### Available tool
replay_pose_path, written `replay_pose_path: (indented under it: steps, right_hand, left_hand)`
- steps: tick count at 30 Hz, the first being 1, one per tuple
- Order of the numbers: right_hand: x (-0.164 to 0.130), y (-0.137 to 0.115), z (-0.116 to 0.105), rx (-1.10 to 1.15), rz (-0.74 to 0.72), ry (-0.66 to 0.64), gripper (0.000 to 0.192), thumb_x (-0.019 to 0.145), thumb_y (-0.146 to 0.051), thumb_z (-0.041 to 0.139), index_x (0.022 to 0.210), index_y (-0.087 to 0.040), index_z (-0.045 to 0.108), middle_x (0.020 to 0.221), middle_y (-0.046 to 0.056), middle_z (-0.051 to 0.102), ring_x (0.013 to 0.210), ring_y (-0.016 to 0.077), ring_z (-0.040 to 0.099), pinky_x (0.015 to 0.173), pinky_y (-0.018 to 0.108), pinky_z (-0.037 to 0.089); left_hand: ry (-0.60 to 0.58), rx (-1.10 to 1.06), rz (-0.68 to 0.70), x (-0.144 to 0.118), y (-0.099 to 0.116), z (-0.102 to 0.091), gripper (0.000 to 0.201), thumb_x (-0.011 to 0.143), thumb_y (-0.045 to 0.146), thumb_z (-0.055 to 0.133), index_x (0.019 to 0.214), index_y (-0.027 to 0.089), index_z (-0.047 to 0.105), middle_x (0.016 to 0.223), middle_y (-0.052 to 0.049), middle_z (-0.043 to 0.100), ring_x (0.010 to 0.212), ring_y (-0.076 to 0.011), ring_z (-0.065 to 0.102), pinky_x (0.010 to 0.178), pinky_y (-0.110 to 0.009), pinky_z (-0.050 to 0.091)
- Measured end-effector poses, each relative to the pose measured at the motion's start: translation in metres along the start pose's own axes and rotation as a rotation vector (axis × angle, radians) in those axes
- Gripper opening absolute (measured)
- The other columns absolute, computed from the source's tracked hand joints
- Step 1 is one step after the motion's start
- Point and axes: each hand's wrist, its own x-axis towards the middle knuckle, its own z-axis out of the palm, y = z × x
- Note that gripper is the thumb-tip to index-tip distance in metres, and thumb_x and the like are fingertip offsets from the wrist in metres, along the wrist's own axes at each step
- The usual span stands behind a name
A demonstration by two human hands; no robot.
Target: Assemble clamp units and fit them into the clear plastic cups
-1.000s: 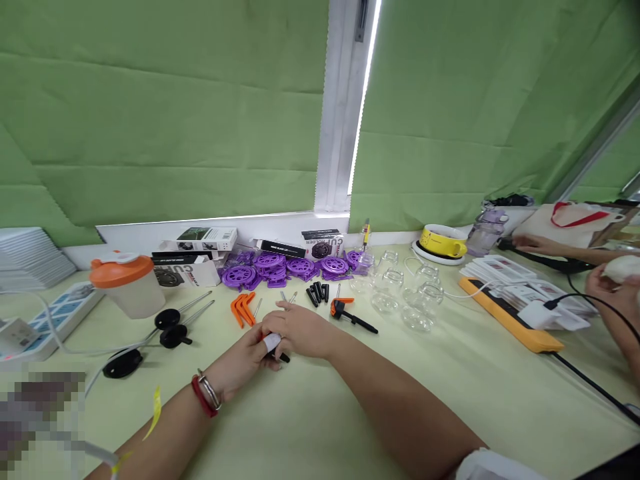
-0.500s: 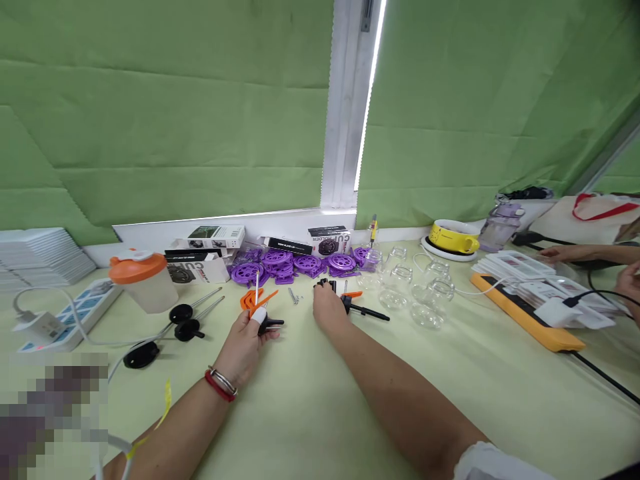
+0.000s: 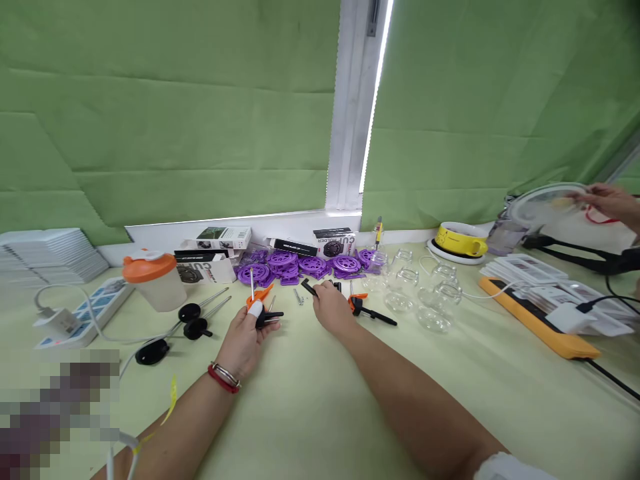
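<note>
My left hand (image 3: 249, 339) is closed around a black part with thin metal rods (image 3: 263, 319). One rod stands up above the thumb, whose tip is covered in white. Just beyond these fingers is an orange piece (image 3: 261, 294); whether it joins the black part I cannot tell. My right hand (image 3: 332, 308) has its fingers closed on a black, angled part (image 3: 309, 287) that pokes out on the left, mostly hidden by the hand. Beside that wrist lies a black-and-orange part with a long arm (image 3: 374, 313). Small screws (image 3: 299, 297) rest between both hands.
Purple wheel-shaped parts (image 3: 283, 261) and printed boxes (image 3: 207, 267) line the back. Clear glasses (image 3: 400, 290) stand right of my hand, near a yellow mug (image 3: 460, 239). Black-headed metal rods (image 3: 197, 327) and an orange-lidded bottle (image 3: 159, 287) lie left. Another person's hand (image 3: 610, 200) holds a clear disc.
A black part now shows to the left of my right fingers. The orange piece by my left hand looks narrower. At far right, the other person's hand has risen with a clear disc.
</note>
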Motion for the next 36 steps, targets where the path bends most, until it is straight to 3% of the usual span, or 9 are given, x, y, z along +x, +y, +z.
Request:
replay_pose_path:
  steps: [3, 5, 14, 23, 30, 36]
  right_hand:
    - [-0.007, -0.004, -0.006, 0.217, -0.225, -0.002, 0.018, 0.087, -0.017, 0.046, 0.096, -0.016, 0.062, 0.093, 0.006, 0.056, 0.081, 0.0147, 0.054, 0.07, 0.025, 0.039]
    - [-0.009, -0.005, -0.005, 0.339, -0.29, -0.048, 0.015, 0.084, -0.017, 0.049, 0.09, -0.016, 0.063, 0.088, 0.004, 0.056, 0.078, 0.0138, 0.052, 0.07, 0.025, 0.038]
    - [-0.008, -0.005, 0.004, 0.901, -0.002, -0.424, 0.011, 0.083, -0.02, 0.049, 0.085, -0.015, 0.059, 0.065, -0.003, 0.049, 0.056, 0.0089, 0.04, 0.056, 0.022, 0.035]
    - [-0.006, 0.002, 0.015, 0.983, 0.005, -0.479, 0.021, 0.087, -0.031, 0.046, 0.081, -0.015, 0.059, 0.062, -0.003, 0.047, 0.052, 0.0077, 0.034, 0.052, 0.021, 0.03]
    - [-0.008, -0.002, 0.008, 0.997, 0.04, -0.512, 0.02, 0.084, -0.034, 0.052, 0.078, -0.015, 0.057, 0.057, -0.004, 0.046, 0.048, 0.007, 0.032, 0.049, 0.02, 0.027]
    - [-0.007, -0.001, 0.005, 1.14, 0.077, -0.565, 0.023, 0.083, -0.036, 0.053, 0.089, -0.015, 0.059, 0.055, -0.006, 0.046, 0.042, 0.0048, 0.03, 0.045, 0.02, 0.024]
  left_hand:
    - [0.011, -0.027, 0.024, 0.001, 0.003, -0.001, 0.015, 0.086, 0.026, 0.051, 0.092, 0.014, 0.057, 0.083, -0.005, 0.061, 0.07, -0.0143, 0.065, 0.062, -0.028, 0.057]
    - [0.009, -0.047, 0.038, 0.001, 0.003, -0.002, 0.017, 0.086, 0.028, 0.052, 0.094, 0.014, 0.058, 0.083, -0.006, 0.062, 0.07, -0.0146, 0.065, 0.062, -0.028, 0.057]
    - [-0.008, -0.081, 0.097, 0.005, 0.001, -0.004, 0.02, 0.079, 0.032, 0.059, 0.088, 0.015, 0.056, 0.078, -0.004, 0.061, 0.069, -0.015, 0.064, 0.06, -0.028, 0.056]
    - [-0.091, -0.051, 0.1, 0.002, 0.003, -0.002, 0.026, 0.075, 0.035, 0.063, 0.09, 0.015, 0.055, 0.079, -0.001, 0.059, 0.066, -0.0142, 0.063, 0.054, -0.026, 0.053]
    - [-0.156, -0.001, 0.069, -0.003, 0.003, 0.002, 0.027, 0.072, 0.037, 0.064, 0.086, 0.015, 0.057, 0.078, -0.001, 0.058, 0.065, -0.0128, 0.06, 0.054, -0.026, 0.052]
    - [-0.189, 0.047, 0.034, -0.004, 0.002, 0.001, 0.034, 0.068, 0.035, 0.068, 0.094, 0.017, 0.054, 0.084, 0.0, 0.055, 0.071, -0.0124, 0.06, 0.062, -0.028, 0.052]
